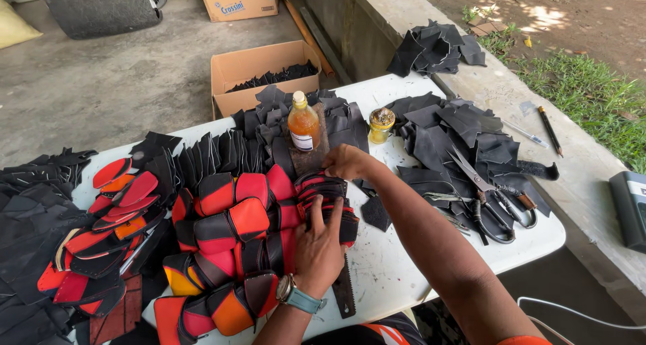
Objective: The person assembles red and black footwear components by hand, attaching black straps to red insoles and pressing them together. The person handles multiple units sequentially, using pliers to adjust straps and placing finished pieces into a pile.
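My left hand, with a watch on its wrist, presses down on a row of stacked red and black cut pieces at the middle of the white table. My right hand reaches across from the right and grips the far end of the same stack, fingers curled around it. More red, orange and black stitched pieces lie in overlapping rows just left of my hands.
A bottle of orange liquid stands on a brown block behind the stack, a small open jar beside it. Large scissors rest on black scraps at right. A serrated blade lies near the front edge. A cardboard box sits behind the table.
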